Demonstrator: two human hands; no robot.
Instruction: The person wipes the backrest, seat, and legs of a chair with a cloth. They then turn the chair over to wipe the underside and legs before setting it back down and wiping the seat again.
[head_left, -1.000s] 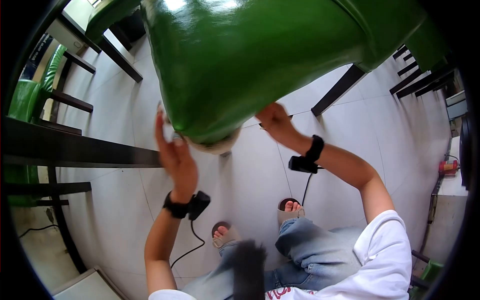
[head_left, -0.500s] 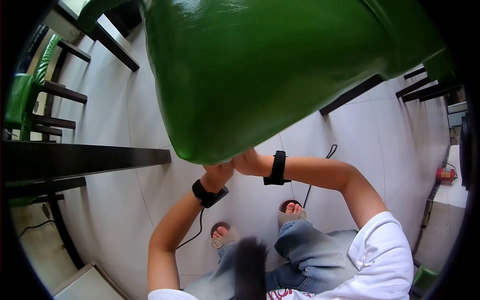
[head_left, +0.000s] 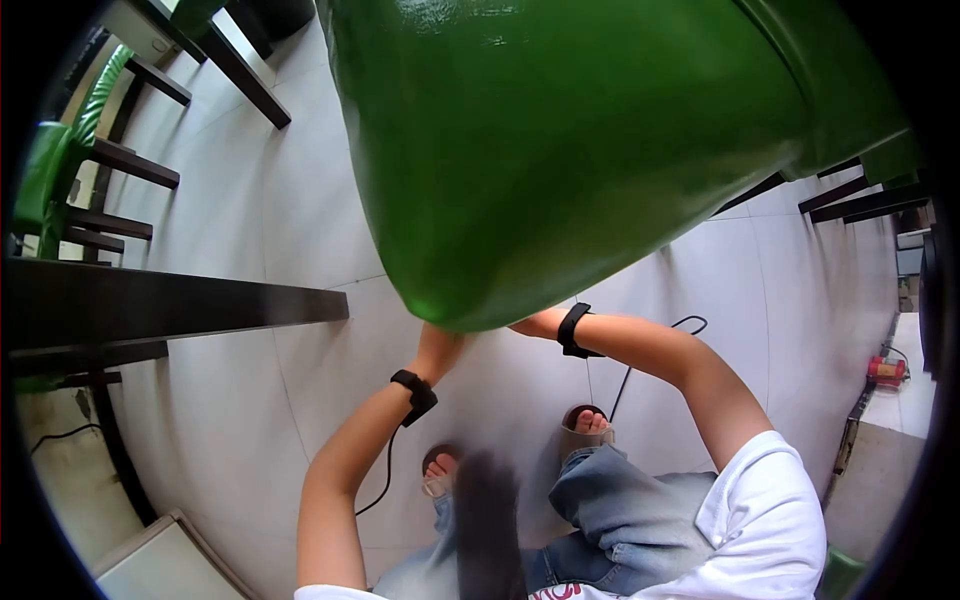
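A glossy green padded chair seat (head_left: 570, 150) fills the upper middle of the head view, with its rounded near corner toward me. Under that corner reaches my left hand (head_left: 440, 350); its fingers are hidden by the seat. My right hand (head_left: 540, 323) goes beneath the same edge a little to the right, its fingers out of sight too. Whether either hand grips anything cannot be seen. Black bands sit on both wrists, and a thin black cord (head_left: 388, 470) hangs from the left one.
A dark wooden beam (head_left: 180, 310) juts in from the left. Green chairs with dark legs (head_left: 135, 162) stand at the upper left, others at the upper right. A black cord (head_left: 625, 385) trails near my right foot. A red object (head_left: 887, 371) lies at the far right on a pale ledge.
My hands have moved apart and further under the seat, so less of them shows. The green seat has shifted right in the view.
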